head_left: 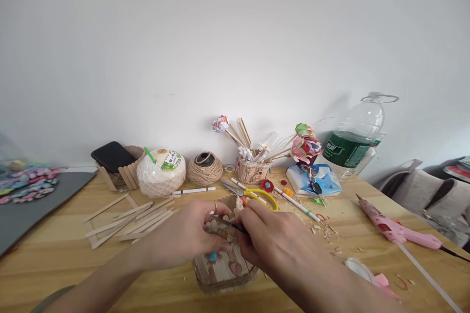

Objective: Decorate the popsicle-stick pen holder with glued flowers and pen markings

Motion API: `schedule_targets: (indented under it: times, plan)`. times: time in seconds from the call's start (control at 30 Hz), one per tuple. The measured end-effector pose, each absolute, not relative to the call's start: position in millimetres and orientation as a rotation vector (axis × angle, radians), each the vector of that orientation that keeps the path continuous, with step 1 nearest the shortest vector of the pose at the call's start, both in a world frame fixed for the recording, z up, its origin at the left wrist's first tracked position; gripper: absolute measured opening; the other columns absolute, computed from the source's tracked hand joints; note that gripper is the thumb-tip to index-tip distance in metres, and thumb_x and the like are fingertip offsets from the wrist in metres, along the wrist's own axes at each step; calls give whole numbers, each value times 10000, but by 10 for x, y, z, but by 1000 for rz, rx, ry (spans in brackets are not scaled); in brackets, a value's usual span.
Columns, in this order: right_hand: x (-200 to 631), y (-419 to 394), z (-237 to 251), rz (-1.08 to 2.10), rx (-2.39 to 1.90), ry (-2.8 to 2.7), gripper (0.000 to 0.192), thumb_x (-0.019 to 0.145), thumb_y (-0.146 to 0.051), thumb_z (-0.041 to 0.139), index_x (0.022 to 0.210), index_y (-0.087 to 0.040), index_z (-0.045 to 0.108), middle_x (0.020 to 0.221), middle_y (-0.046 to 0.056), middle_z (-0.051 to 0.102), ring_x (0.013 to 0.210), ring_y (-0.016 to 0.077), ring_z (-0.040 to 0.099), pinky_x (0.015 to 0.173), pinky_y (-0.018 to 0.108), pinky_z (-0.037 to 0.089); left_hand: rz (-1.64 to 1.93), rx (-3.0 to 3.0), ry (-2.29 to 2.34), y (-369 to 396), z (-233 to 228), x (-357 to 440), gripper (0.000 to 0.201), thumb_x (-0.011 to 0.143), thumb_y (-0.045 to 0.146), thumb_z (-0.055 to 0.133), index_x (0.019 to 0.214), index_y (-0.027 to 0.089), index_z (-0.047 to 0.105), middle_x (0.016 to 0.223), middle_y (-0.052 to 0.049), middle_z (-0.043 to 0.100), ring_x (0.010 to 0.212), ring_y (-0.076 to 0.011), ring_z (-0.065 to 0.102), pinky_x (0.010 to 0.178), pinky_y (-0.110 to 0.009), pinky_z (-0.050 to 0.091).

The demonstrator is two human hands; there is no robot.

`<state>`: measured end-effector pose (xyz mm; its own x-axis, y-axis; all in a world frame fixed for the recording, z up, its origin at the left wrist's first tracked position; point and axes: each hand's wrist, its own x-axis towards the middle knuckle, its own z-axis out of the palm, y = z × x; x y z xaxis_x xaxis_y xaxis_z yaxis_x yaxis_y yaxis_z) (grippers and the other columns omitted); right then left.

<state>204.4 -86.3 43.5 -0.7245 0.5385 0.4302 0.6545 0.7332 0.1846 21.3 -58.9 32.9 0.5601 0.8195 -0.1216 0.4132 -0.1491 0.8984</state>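
Near centre, the left hand point(191, 234) steadies one stick-built box point(224, 270) just beneath it, fingers closed on what seems a small decoration. Touching it, the right hand point(271, 239) pinches one dark slim tool point(233, 225), its length running left-right. One glue gun point(394, 229) lies far right.

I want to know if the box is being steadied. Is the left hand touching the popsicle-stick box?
Touching. In the head view the left hand rests against the top edge of the popsicle-stick box, its fingers curled over the rim with no gap showing.
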Motion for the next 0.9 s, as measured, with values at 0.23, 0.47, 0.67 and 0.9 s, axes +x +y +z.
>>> schedule_targets:
  times: [0.23,0.47,0.67,0.9]
  plan:
    - [2284,-659,448,-299,-1078,-2262,136,805,-104,419,712,-180,482,616,-16,513,474,97,447,460,221,310,522,1664,845,-557,361,161,211,699,177,635,910,157,640,914,-13,692,866,-196,620,749,-261,458]
    - [2482,-583,461,177,-1433,-2200,220,856,-291,509,679,-209,408,512,-58,500,443,114,461,428,207,303,525,1645,872,-555,329,157,175,677,180,663,848,150,640,803,13,685,776,-161,611,689,-231,445]
    - [2452,-676,430,282,-1372,-2296,134,871,-174,482,740,-195,495,648,-29,586,549,116,527,506,202,351,521,1632,863,-555,325,150,159,682,196,668,829,146,637,786,24,672,729,-137,592,649,-213,433]
    - [2510,-635,295,-67,-1482,-2414,225,941,-299,408,757,-192,482,621,-24,579,531,124,542,479,210,306,508,1652,824,-561,353,146,159,696,191,673,846,147,646,792,20,665,734,-127,588,641,-191,438]
